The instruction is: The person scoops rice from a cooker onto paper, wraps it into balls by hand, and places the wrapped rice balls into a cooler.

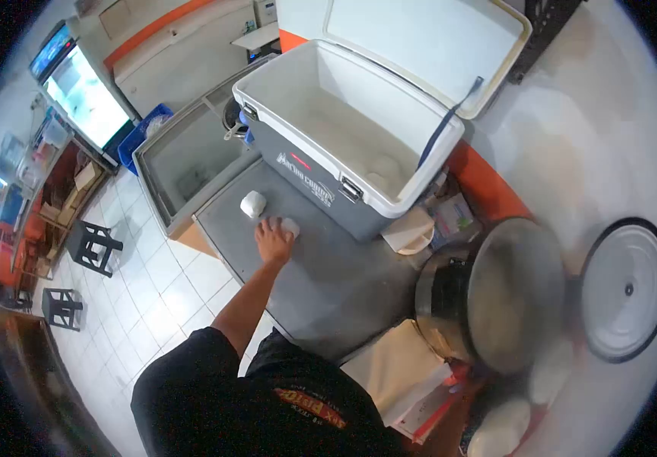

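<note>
My left hand (272,244) reaches over the grey worktop (328,286), its fingers curled onto a small white rounded packet (290,227). Just beyond the fingertips sits another white wrapped packet (252,203). Low on the right, my right hand (459,376) is blurred beside a stack of brown wrapping paper (397,365) and the base of a large steaming pot (441,305); I cannot tell what its fingers hold. Behind the worktop a grey and white cooler box (306,179) stands with its lid (427,46) raised. White rounded packets (382,169) lie on its floor.
A round pot lid (625,289) is at the far right. Small boxes (450,217) sit between cooler and pot. Left of the worktop is a glass-topped chest freezer (199,156). Black stools (94,247) stand on the tiled floor, near shelves (62,198) and a lit display fridge (85,95).
</note>
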Action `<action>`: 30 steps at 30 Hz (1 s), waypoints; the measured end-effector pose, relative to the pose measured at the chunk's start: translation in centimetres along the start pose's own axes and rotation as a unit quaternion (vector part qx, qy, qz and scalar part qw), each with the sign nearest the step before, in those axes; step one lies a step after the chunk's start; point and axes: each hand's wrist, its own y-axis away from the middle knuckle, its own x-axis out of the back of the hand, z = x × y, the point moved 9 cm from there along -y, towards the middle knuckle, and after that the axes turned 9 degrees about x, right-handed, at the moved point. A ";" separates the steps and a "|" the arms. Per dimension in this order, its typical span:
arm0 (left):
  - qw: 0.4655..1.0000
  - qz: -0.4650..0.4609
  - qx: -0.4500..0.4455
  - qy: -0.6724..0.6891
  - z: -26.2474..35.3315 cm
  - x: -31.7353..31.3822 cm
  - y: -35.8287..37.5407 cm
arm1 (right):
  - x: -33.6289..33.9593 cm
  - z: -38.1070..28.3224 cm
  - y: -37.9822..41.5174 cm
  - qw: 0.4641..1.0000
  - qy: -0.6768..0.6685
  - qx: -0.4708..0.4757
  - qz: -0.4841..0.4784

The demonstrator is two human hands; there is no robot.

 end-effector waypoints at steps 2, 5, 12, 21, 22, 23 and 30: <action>0.995 -0.004 -0.098 -0.033 2.5 1.6 1.2 | 0.2 -0.3 -1.0 1.000 0.000 -0.018 0.006; 0.995 0.003 -0.065 -0.072 1.4 2.0 -0.4 | -2.2 -0.2 0.8 0.996 0.067 0.012 0.050; 0.997 -0.051 0.041 0.031 -1.7 1.7 -7.8 | -5.5 -0.7 5.0 0.975 0.187 0.072 0.101; 0.992 0.005 -0.120 0.048 -0.2 -2.3 -16.6 | -8.1 -0.6 19.6 0.908 0.306 0.208 0.198; 0.994 -0.006 -0.095 0.046 -0.2 -2.1 -17.0 | -8.0 -1.0 21.7 0.899 0.310 0.232 0.206; 0.996 -0.017 -0.073 0.045 -0.1 -2.3 -17.5 | -8.5 -1.4 23.8 0.890 0.311 0.257 0.213; 0.989 -0.024 -0.132 -0.057 1.3 -2.8 -17.2 | -24.3 -7.9 36.3 0.782 0.279 0.516 0.209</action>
